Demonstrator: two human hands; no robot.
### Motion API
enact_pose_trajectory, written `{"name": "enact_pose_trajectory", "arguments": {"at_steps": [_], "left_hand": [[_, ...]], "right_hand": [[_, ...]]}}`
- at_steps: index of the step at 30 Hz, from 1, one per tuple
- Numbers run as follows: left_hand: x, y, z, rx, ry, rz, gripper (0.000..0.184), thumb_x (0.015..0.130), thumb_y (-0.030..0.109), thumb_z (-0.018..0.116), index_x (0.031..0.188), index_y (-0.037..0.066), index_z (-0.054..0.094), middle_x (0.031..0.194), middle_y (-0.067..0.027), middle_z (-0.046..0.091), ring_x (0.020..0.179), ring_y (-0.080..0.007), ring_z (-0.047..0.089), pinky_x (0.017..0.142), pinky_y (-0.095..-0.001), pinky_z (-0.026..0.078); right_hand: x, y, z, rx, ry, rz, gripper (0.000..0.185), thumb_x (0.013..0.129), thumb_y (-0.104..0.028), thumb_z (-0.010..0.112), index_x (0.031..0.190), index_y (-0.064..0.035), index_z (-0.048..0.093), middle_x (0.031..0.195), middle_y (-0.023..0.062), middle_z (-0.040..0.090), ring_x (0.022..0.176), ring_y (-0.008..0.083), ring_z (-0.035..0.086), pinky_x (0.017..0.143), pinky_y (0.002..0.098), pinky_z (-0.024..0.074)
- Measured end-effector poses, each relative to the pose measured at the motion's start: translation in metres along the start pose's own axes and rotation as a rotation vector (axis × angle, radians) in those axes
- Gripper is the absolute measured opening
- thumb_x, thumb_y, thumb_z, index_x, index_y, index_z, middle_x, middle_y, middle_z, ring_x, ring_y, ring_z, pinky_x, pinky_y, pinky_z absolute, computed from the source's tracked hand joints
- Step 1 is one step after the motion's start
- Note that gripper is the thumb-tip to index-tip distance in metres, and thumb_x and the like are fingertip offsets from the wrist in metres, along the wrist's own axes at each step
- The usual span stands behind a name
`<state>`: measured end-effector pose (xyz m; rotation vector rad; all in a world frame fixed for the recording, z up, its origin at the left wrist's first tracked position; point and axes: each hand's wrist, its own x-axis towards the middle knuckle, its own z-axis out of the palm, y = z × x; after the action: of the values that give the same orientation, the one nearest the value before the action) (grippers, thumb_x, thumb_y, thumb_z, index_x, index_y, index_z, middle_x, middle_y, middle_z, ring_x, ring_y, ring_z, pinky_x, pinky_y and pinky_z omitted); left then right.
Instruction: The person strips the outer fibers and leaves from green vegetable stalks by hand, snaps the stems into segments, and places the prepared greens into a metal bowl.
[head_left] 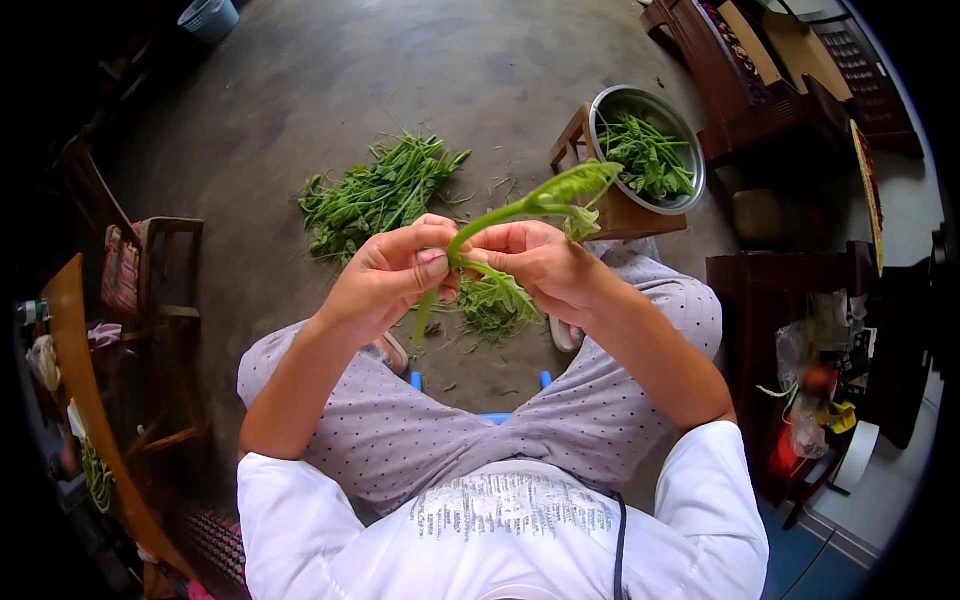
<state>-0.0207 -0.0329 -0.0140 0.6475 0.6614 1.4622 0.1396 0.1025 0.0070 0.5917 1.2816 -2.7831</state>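
A leafy green vine shoot (pixel 490 217) is held up in front of me between both hands, its leafy tip toward the upper right. My left hand (pixel 395 268) is closed in a pinch around the stem, and the lower end sticks out beneath it. The fingers of my right hand (pixel 532 262) pinch at the same shoot where a leaf hangs down; exactly what they grip is partly hidden. Beyond my left hand, a heap of green shoots (pixel 375 195) lies on the floor. Below my hands, between my feet, is a smaller pile of leafy scraps (pixel 492 318).
A metal basin (pixel 698 150) with green shoots in it rests on a wooden stool (pixel 640 220) ahead to the right. Blue seat legs (pixel 416 381) show between my knees. A wooden chair (pixel 165 225) stands left, dark furniture (pixel 740 290) right, and a blue basket (pixel 208 20) far left.
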Motion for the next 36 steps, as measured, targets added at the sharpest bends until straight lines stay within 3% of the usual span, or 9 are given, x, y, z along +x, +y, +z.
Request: {"name": "enact_pose_trajectory", "arguments": {"at_steps": [3, 8, 11, 13, 18, 22, 25, 30, 36], "left_hand": [[0.005, 0.001, -0.001, -0.217, 0.062, -0.114, 0.027, 0.092, 0.006, 0.055, 0.118, -0.001, 0.054, 0.105, -0.006, 0.059, 0.087, -0.0127, 0.059, 0.074, -0.0259, 0.05], [0.013, -0.001, -0.006, -0.398, 0.064, -0.063, 0.026, 0.093, 0.004, 0.052, 0.119, 0.002, 0.052, 0.106, -0.0096, 0.058, 0.087, -0.0146, 0.059, 0.074, -0.0255, 0.051], [0.017, -0.004, -0.01, -0.561, 0.038, -0.073, 0.03, 0.094, 0.003, 0.049, 0.124, 0.003, 0.046, 0.113, -0.0102, 0.051, 0.087, -0.0139, 0.052, 0.071, -0.022, 0.047], [0.022, -0.004, -0.012, -0.74, 0.073, 0.045, 0.035, 0.094, 0.003, 0.048, 0.128, 0.005, 0.04, 0.106, -0.0083, 0.051, 0.082, -0.0123, 0.046, 0.069, -0.0216, 0.043], [0.031, 0.0, -0.005, -0.53, 0.148, 0.081, 0.038, 0.093, 0.004, 0.05, 0.129, 0.007, 0.038, 0.101, -0.0055, 0.051, 0.082, -0.0102, 0.044, 0.071, -0.0228, 0.04], [0.031, -0.007, 0.016, -0.099, 0.291, 0.052, 0.048, 0.087, 0.012, 0.065, 0.128, 0.006, 0.04, 0.104, -0.0047, 0.058, 0.079, -0.0065, 0.049, 0.068, -0.0203, 0.038], [0.033, -0.005, 0.034, 0.032, 0.303, 0.102, 0.042, 0.085, 0.01, 0.068, 0.119, 0.006, 0.044, 0.105, -0.0087, 0.063, 0.102, -0.0144, 0.057, 0.09, -0.0299, 0.041], [0.035, -0.01, 0.036, 0.019, 0.316, 0.121, 0.036, 0.086, 0.01, 0.067, 0.115, 0.005, 0.047, 0.1, -0.0079, 0.065, 0.098, -0.0135, 0.059, 0.088, -0.0288, 0.043], [0.037, -0.013, 0.027, -0.174, 0.392, -0.042, 0.035, 0.086, 0.013, 0.068, 0.114, 0.007, 0.048, 0.095, -0.0036, 0.065, 0.087, -0.0077, 0.057, 0.071, -0.0225, 0.04]], "right_hand": [[-0.008, -0.013, -0.004, 0.025, 0.073, 0.018, 0.024, 0.092, -0.015, 0.059, 0.108, 0.0026, 0.059, 0.096, 0.0045, 0.063, 0.084, 0.0107, 0.06, 0.076, 0.0236, 0.0473], [-0.022, -0.023, -0.02, 0.017, 0.289, -0.139, 0.02, 0.091, -0.014, 0.06, 0.106, -0.0004, 0.059, 0.091, 0.0015, 0.062, 0.082, 0.0074, 0.057, 0.069, 0.0207, 0.0453], [-0.03, -0.026, -0.03, 0.013, 0.242, -0.18, 0.019, 0.092, -0.014, 0.059, 0.106, -0.0016, 0.059, 0.091, 0.0022, 0.062, 0.084, 0.0088, 0.058, 0.07, 0.0211, 0.0454], [-0.033, -0.028, -0.029, 0.003, 0.242, -0.203, 0.019, 0.091, -0.014, 0.06, 0.106, -0.0018, 0.059, 0.092, 0.0025, 0.063, 0.085, 0.0092, 0.059, 0.07, 0.0211, 0.0455], [-0.037, -0.031, -0.014, -0.066, 0.329, -0.236, 0.022, 0.088, -0.007, 0.064, 0.108, -0.0022, 0.059, 0.095, 0.0036, 0.064, 0.083, 0.0096, 0.06, 0.07, 0.0204, 0.046], [-0.034, -0.027, -0.007, -0.196, 0.312, -0.302, 0.022, 0.087, -0.012, 0.067, 0.105, -0.0025, 0.06, 0.096, 0.0033, 0.066, 0.09, 0.0092, 0.062, 0.074, 0.02, 0.0467], [-0.03, -0.023, -0.002, -0.313, 0.333, -0.353, 0.022, 0.086, -0.009, 0.067, 0.104, -0.0015, 0.057, 0.093, 0.0036, 0.065, 0.089, 0.0075, 0.061, 0.075, 0.0202, 0.0471], [-0.025, -0.017, 0.002, -0.389, 0.323, -0.416, 0.018, 0.086, -0.003, 0.064, 0.102, -0.0017, 0.055, 0.093, 0.0035, 0.064, 0.087, 0.0066, 0.059, 0.078, 0.0204, 0.0474], [-0.016, -0.007, 0.007, -0.51, 0.39, -0.58, 0.022, 0.085, 0.002, 0.063, 0.105, -0.0015, 0.056, 0.091, 0.0052, 0.064, 0.086, 0.0095, 0.062, 0.078, 0.0229, 0.0506]]}}
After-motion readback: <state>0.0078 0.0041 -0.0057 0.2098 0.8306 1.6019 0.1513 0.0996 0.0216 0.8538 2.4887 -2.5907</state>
